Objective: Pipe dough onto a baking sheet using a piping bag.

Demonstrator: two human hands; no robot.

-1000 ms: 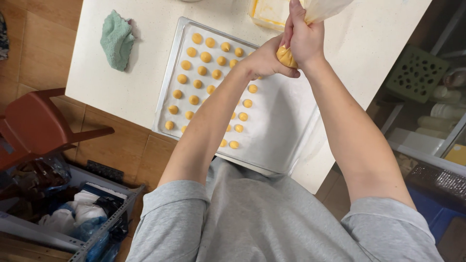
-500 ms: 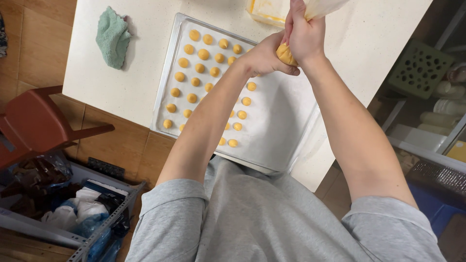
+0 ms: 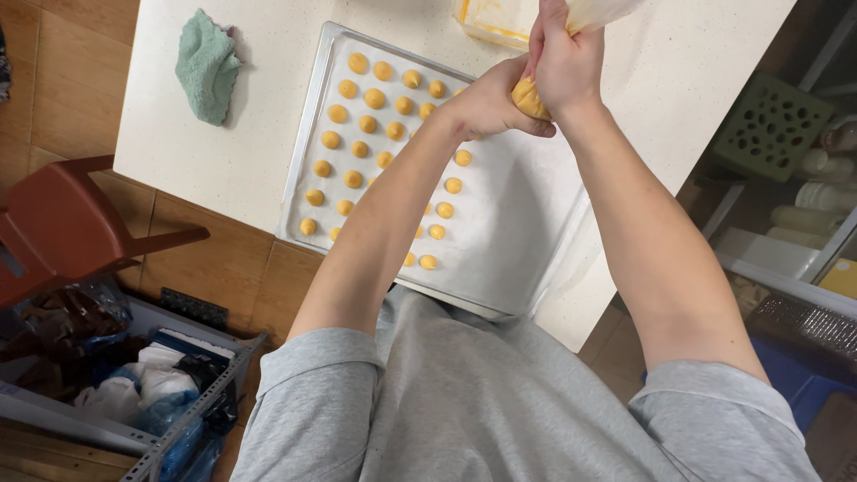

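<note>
Right hand [image 3: 564,62] fingers wrapped tight around yellow-filled piping bag [image 3: 536,94], left hand [image 3: 489,105] fingers curled under its tip — bag held over baking tray [image 3: 527,241], rows of dough mounds [image 3: 366,134], green cloth [image 3: 207,64] aside.

Single head view, looking steeply down, close over baking tray [image 3: 536,241] on white counter [image 3: 223,161].

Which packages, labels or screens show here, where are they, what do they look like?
No signs, screens or readable labels.
Piping bag: gripped by the left hand and right hand over the baking tray; clear film, yellow dough.
Plastic tub: top edge, behind the tray; clear, yellowish inside.
Plastic bags: bottom-left bin; crumpled white, blue and dark.
White bottles: right shelf, lying down; blurred.
</note>
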